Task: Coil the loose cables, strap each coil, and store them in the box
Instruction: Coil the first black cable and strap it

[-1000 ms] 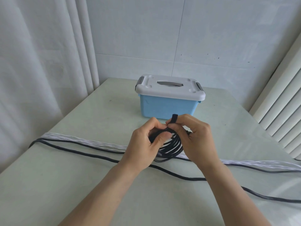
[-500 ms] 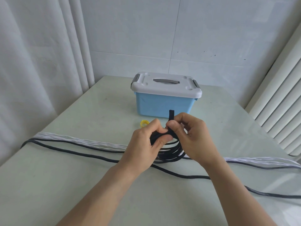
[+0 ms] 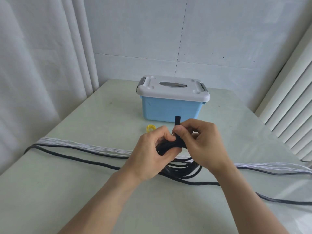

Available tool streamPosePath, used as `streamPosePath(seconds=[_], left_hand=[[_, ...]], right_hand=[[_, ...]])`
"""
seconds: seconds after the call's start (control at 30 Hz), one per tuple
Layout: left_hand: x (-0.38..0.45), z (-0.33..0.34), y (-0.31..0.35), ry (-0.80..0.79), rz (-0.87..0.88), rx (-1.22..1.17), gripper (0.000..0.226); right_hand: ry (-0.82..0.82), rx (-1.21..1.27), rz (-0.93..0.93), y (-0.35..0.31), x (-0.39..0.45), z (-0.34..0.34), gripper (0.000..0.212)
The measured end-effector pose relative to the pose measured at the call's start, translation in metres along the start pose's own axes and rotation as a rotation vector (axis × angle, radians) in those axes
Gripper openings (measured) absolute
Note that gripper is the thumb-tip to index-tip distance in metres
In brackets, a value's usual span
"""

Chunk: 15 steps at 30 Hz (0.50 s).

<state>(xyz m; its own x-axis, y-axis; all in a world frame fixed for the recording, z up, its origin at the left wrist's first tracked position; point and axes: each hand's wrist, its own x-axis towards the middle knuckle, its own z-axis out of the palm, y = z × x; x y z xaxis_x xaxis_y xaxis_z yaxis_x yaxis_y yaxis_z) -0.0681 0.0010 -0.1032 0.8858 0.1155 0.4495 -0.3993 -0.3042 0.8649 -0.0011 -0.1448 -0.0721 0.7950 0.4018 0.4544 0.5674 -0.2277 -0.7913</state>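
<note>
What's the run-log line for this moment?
step: strapping | left hand: grips black coil | right hand: pinches strap | box: lidded

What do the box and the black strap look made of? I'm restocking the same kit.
Box: likely moulded plastic, a smooth matte blue tub under a grey-white clip-on lid. Black strap: probably soft fabric, perhaps hook-and-loop; matte, flat, standing stiffly above the right hand.

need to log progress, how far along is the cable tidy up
Done: one black cable coil is wound. In hand: the left hand grips it while the right hand pinches the black strap, not visibly fastened. Left: the white cable and another black cable lie loose, the yellow strap is unused, the box is shut.
</note>
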Motion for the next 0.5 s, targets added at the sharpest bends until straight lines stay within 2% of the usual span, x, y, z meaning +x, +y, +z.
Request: streamPosePath(seconds=[0.1,0.4,0.5], left_hand=[[0.000,0.003,-0.002,0.048,0.053,0.058,0.021],[0.000,0.008,-0.012,0.206,0.403,0.463,0.021],[0.001,0.008,-0.015,0.217,0.480,0.527,0.018]], right_hand=[[0.013,0.024,0.068,-0.003,0.003,-0.002,0.018],[-0.050,0.187,0.307,-0.007,0.005,-0.007,0.019],[-0.061,0.241,0.405,-0.004,0.006,-0.007,0.015]])
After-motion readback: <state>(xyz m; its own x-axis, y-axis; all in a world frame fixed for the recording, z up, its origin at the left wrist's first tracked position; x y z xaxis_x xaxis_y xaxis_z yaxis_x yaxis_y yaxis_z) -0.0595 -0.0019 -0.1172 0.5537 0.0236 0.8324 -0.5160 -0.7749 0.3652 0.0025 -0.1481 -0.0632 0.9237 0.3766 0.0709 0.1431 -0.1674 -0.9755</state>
